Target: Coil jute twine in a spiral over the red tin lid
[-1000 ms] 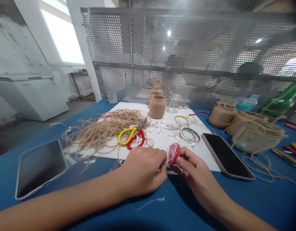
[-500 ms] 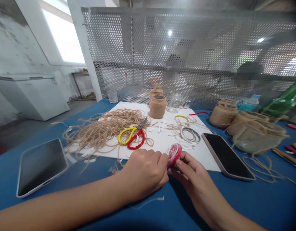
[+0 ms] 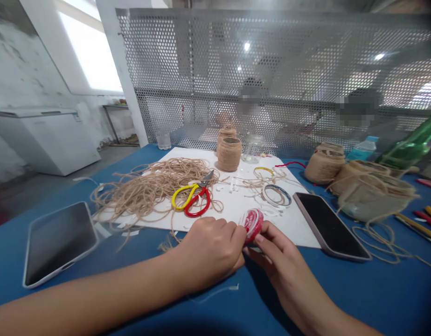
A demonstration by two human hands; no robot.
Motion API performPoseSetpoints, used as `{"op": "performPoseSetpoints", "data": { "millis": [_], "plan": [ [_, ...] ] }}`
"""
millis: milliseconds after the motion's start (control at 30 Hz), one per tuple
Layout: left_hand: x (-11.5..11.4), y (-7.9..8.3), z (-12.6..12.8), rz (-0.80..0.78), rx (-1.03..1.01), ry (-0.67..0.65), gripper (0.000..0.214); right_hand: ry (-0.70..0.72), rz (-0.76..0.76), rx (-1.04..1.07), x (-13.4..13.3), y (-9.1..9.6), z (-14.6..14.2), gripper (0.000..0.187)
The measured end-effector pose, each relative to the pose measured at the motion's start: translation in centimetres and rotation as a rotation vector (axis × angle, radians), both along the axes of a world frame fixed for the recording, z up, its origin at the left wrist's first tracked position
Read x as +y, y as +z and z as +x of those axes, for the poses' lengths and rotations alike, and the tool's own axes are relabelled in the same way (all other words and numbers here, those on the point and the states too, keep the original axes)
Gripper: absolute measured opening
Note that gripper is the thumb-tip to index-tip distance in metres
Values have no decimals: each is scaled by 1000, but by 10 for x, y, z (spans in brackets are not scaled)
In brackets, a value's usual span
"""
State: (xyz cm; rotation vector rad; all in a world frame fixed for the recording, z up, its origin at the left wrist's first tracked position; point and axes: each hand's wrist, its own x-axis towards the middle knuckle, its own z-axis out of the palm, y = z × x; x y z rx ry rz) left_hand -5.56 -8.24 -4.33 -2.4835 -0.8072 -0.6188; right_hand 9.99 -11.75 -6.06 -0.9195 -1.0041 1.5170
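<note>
My right hand [image 3: 283, 261] holds a small round red disc [image 3: 253, 225] with white lettering, its thumb on the near edge and its fingers around the far side. Against the disc's left edge, my left hand [image 3: 210, 249] is curled closed, knuckles up. What its fingertips pinch is hidden. Beyond the hands, scissors [image 3: 192, 198] with one yellow and one red handle lie on a white board [image 3: 236, 200]. A loose heap of jute twine [image 3: 149, 196] spreads to their left. Two tape-like rings, one yellow [image 3: 264, 171] and one dark blue [image 3: 277, 195], rest to the right.
Twine-wrapped jars [image 3: 229, 156] stand at the back and right, near a clear glass jar [image 3: 253, 148]. One phone [image 3: 330, 224] lies right, another device [image 3: 61, 242] left. A green bottle [image 3: 407, 149] leans at far right. A perforated metal screen [image 3: 201, 70] borders the blue table.
The red disc has turned slightly, its lettered face showing more towards me. Both hands keep nearly the same place and grip.
</note>
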Motion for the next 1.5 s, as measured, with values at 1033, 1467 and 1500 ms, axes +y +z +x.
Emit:
{"op": "performPoseSetpoints", "data": {
  "millis": [1033,1467,1500],
  "plan": [
    [6,-2,-3,10,3,-48,11,-12,-17,7,-1,2,-2,15],
    [5,-3,-3,-39,-15,-34,10,3,-25,8,1,1,0,15],
    [5,-3,-3,-34,-15,-36,11,6,-29,7,0,1,0,15]
  ]
}}
